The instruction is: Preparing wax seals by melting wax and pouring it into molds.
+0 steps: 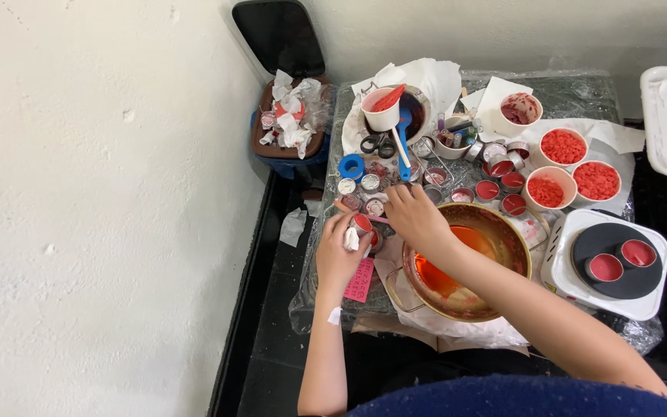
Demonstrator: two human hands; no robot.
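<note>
My left hand (339, 255) grips a small round tin of red wax (361, 224) together with a scrap of white tissue (350, 239), over the front left of a plastic-covered table (580, 96). My right hand (414, 216) is closed on a thin pink stick (380, 218) whose end points at that tin. Under my right forearm sits a brass bowl (512, 239) with orange-red liquid wax (434, 274). A pink card (360, 280) lies under my left wrist.
Several small tins (488, 189), some with red wax, crowd the table's middle. Three white bowls of red flakes (563, 147) stand at the right. A white hot plate (615, 262) carries two red-filled tins. Scissors (378, 144), blue tape roll (351, 166), and a bin of tissues (291, 123) are behind.
</note>
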